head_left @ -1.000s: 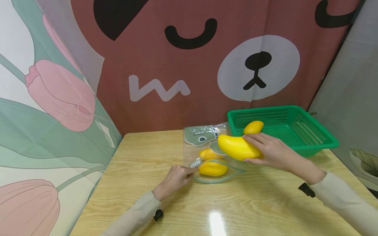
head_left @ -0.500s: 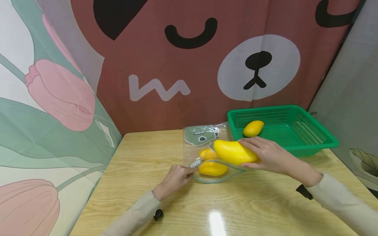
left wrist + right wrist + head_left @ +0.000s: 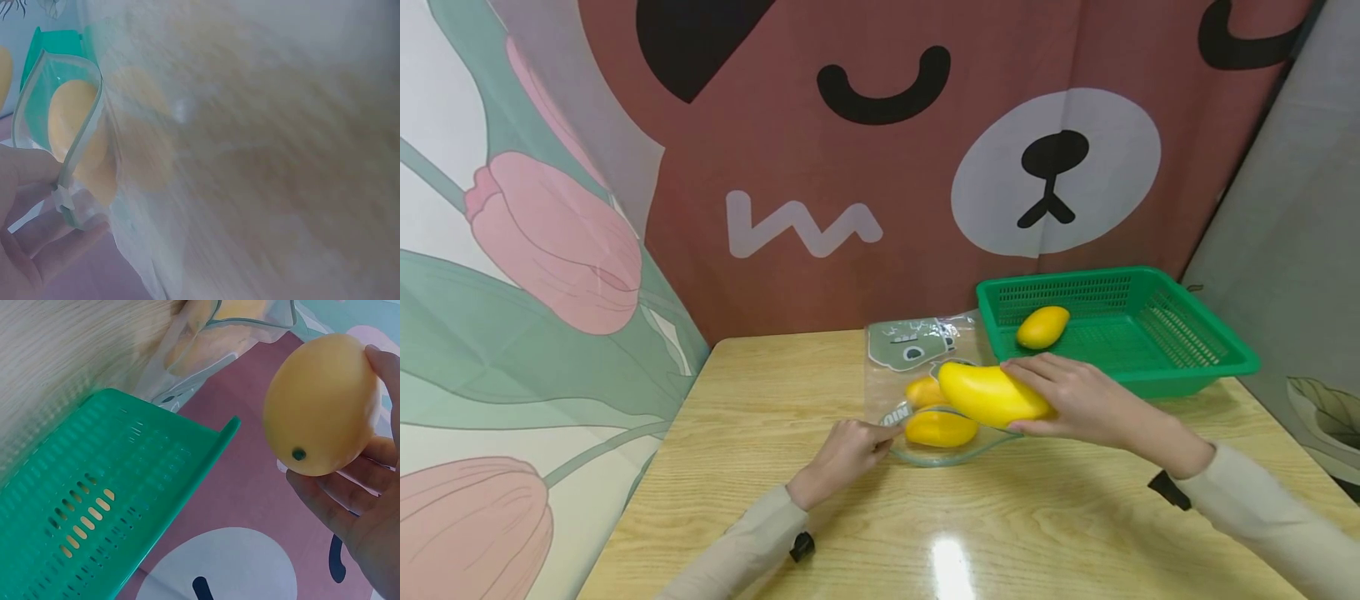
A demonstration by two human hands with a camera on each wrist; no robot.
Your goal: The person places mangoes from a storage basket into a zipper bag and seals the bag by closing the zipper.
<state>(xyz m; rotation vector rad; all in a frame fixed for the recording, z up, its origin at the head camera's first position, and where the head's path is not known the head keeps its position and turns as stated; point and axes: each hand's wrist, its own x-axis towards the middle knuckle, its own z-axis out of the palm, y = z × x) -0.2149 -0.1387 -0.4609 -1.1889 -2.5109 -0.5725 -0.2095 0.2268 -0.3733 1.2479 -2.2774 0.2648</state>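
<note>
My right hand [image 3: 1078,402] grips a large yellow mango [image 3: 987,396] by its right end, fingers over the top and thumb underneath. Seen from the right wrist, that mango [image 3: 319,400] shows a small dark stem spot. It hangs over the right part of a clear zip bag [image 3: 895,346] with a green cartoon print, close to the parted mouth. Two more mangoes lie inside the bag, one at the mouth [image 3: 942,428] and one behind it [image 3: 922,392]. My left hand [image 3: 848,457] pinches the mouth's left corner; the left wrist view shows its fingers at the zip strip [image 3: 80,140].
A green perforated basket [image 3: 1232,367] stands at the back right of the wooden table [image 3: 775,392], with one mango [image 3: 1042,327] in its left part. The bag reaches back beside the basket. A bear-patterned cloth [image 3: 775,292] hangs behind the table.
My right hand has brought its mango down and a little left, so it now overlaps the bag's mouth. The basket's mango is more fully visible. My left hand keeps its place on the bag.
</note>
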